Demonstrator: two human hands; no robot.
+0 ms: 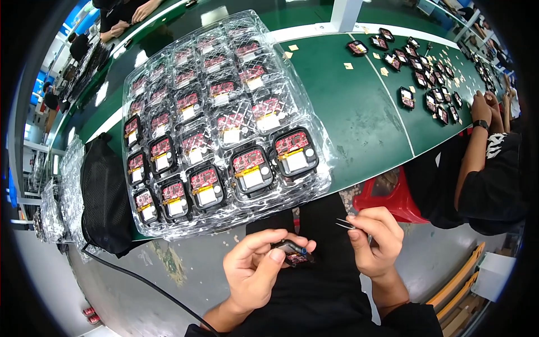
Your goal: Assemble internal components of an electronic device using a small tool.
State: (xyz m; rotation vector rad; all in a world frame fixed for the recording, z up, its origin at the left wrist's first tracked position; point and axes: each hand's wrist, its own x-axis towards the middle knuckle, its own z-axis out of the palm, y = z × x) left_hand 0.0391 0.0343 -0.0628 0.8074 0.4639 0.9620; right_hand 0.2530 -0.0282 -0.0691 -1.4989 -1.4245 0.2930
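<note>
At the left side of the scene, clear plastic sheeting (72,191) lay just beside a black mesh article (106,196). A black cable (154,289) ran from there toward the near edge. To the right, a clear tray (305,194) rested on the green bench (337,118); its compartments held rows of black housings with red circuit boards and yellow strips. On the near side of the bench, the left hand (250,272) grasped a black device housing (293,247), tilted, between thumb and fingers. To its right, the right hand (377,241) pinched a pair of tweezers (345,224) between thumb and forefinger; the tips pointed left, apart from the housing. Farther right stood a red stool (393,197). Loose housings (407,98) lay on the far right of the bench, near a co-worker (494,191) in black.
</note>
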